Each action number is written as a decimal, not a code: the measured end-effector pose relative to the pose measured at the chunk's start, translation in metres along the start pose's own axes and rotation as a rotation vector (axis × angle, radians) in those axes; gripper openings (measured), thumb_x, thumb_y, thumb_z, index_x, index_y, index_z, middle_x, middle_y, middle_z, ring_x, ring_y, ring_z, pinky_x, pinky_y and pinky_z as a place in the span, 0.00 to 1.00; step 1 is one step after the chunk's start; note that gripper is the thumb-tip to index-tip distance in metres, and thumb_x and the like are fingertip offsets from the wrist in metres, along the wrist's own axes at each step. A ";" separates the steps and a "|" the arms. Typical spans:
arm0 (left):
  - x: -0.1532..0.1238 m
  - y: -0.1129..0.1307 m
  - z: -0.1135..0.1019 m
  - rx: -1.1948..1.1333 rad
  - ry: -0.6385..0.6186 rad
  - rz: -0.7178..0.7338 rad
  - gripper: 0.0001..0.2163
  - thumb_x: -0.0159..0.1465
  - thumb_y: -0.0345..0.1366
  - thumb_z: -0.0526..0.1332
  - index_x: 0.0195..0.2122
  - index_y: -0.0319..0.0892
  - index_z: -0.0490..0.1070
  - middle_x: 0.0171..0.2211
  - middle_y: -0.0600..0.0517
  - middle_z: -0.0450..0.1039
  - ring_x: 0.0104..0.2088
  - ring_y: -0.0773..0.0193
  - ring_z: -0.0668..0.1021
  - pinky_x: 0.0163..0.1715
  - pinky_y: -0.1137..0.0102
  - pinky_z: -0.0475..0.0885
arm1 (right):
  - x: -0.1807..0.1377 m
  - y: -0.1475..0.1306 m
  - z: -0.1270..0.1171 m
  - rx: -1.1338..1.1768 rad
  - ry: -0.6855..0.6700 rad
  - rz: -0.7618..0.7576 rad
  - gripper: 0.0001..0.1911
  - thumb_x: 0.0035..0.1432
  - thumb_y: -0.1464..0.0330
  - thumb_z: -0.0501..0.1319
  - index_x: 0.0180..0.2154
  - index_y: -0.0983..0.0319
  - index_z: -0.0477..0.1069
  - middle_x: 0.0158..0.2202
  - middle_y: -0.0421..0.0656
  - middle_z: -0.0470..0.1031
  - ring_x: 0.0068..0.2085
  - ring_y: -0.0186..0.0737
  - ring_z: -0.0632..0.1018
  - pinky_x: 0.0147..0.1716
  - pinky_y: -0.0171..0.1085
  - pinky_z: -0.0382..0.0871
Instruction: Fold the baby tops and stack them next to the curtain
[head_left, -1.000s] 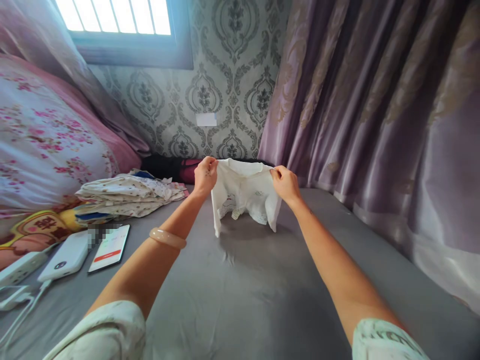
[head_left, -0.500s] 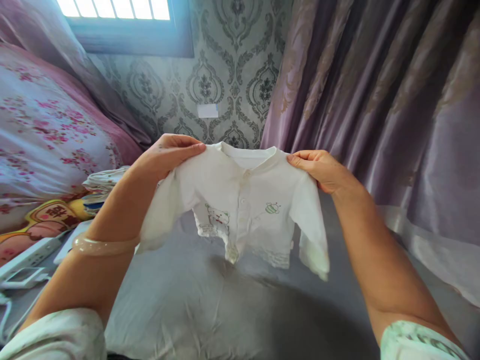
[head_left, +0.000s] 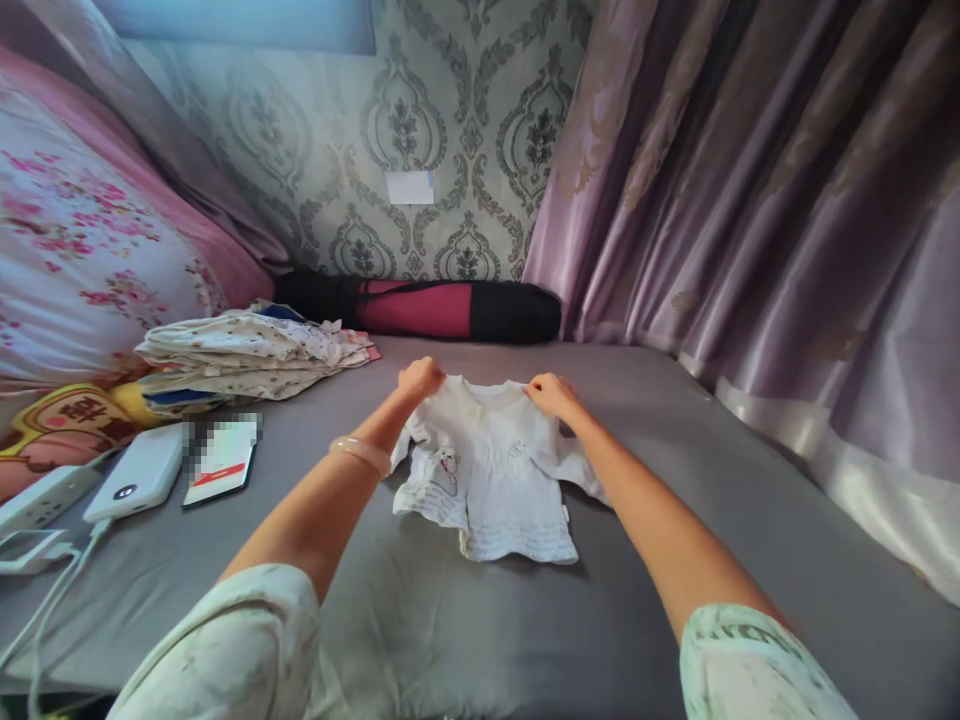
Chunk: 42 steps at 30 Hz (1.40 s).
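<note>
1. Grip closed at both ends: my left hand [head_left: 421, 377] is holding the small white shirt [head_left: 499, 475] by one shoulder, its fingertips turned out of sight, and my right hand [head_left: 551, 393] is pinching the other shoulder between thumb and curled fingers.
2. At the far left, a power strip [head_left: 56, 497], a power bank [head_left: 141, 472] and a phone [head_left: 225, 460] are lying in a row. The phone is sitting nearest my left forearm [head_left: 300, 510], so swinging that arm wide could knock it.
3. Behind the phone, a stack of folded cloth [head_left: 240, 350] is slumping unevenly; brushing it might spill the loose upper layers.
4. Centrally, the shirt is lying spread on the grey sheet [head_left: 420, 640], collar away from me; I can't tell whether the collar is quite touching down. Its left front is riding higher than its right at the hem, so pressing it like that could be setting creases.
5. On the right, one sleeve [head_left: 574, 465] is running under my right forearm [head_left: 645, 510]; pulling back carelessly might drag it crooked. Releasing one shoulder before the other would probably twist the neckline.
</note>
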<state>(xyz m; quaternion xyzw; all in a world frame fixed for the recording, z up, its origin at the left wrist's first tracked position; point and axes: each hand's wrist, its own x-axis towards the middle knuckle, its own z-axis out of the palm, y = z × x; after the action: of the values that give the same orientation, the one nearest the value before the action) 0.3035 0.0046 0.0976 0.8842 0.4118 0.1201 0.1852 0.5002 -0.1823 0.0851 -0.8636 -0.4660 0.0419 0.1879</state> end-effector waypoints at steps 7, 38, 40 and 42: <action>-0.011 -0.002 0.045 0.271 0.121 0.037 0.17 0.70 0.35 0.44 0.50 0.37 0.70 0.47 0.36 0.73 0.48 0.48 0.75 0.44 0.61 0.67 | -0.007 0.004 0.037 -0.209 0.056 0.000 0.17 0.70 0.65 0.47 0.45 0.62 0.72 0.47 0.51 0.76 0.47 0.45 0.76 0.40 0.36 0.64; 0.101 -0.040 0.074 0.324 -0.094 0.095 0.14 0.67 0.38 0.50 0.46 0.41 0.73 0.50 0.42 0.75 0.53 0.49 0.73 0.51 0.57 0.62 | 0.103 0.026 0.070 -0.189 -0.102 -0.092 0.15 0.68 0.64 0.50 0.47 0.61 0.72 0.52 0.50 0.72 0.54 0.49 0.71 0.50 0.43 0.62; 0.103 -0.036 0.073 0.300 -0.131 0.088 0.14 0.67 0.39 0.51 0.46 0.42 0.73 0.50 0.42 0.75 0.53 0.49 0.73 0.52 0.56 0.62 | 0.107 0.021 0.072 -0.159 -0.115 -0.074 0.16 0.69 0.63 0.50 0.47 0.60 0.73 0.52 0.50 0.72 0.55 0.49 0.70 0.51 0.44 0.61; 0.104 -0.031 0.074 0.285 -0.154 0.073 0.14 0.67 0.40 0.52 0.48 0.42 0.73 0.51 0.42 0.75 0.54 0.49 0.73 0.52 0.56 0.62 | 0.109 0.017 0.076 -0.139 -0.105 -0.053 0.15 0.68 0.63 0.51 0.48 0.60 0.72 0.53 0.50 0.72 0.55 0.49 0.69 0.51 0.45 0.60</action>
<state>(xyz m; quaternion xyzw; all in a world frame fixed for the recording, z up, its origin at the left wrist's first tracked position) 0.3751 0.0858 0.0239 0.9223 0.3770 -0.0011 0.0847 0.5556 -0.0797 0.0193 -0.8585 -0.4998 0.0496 0.1038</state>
